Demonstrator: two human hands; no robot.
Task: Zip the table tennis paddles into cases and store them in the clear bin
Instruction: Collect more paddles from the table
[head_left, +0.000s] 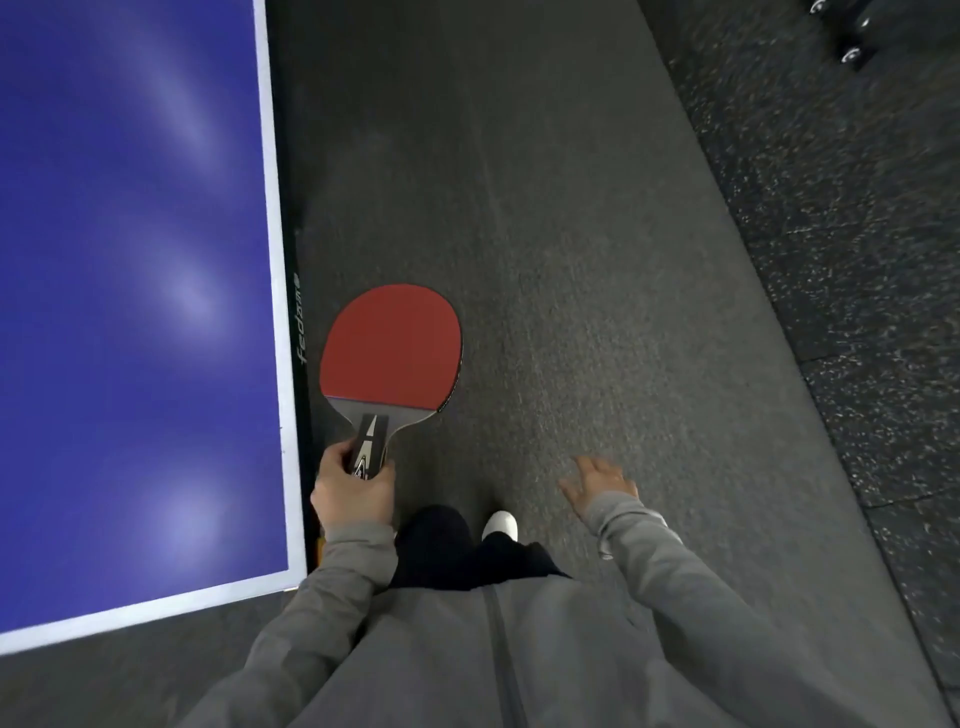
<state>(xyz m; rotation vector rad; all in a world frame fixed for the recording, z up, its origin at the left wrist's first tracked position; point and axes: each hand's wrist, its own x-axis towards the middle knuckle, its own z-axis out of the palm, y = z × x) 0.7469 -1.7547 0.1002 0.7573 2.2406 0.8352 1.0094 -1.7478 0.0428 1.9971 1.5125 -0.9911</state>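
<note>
A paddle (390, 347) has a matt red rubber face, smooth and even, above a bare grey wooden neck and a glossy black-and-white handle. The blue surface (135, 291) beside it is smooth with a soft sheen, showing pale blurred reflections, and has a white painted edge. The floor (545, 234) is a dark, finely ribbed matt mat; further right it turns to rough speckled rubber. The sleeves (691, 587) are soft grey cloth.
</note>
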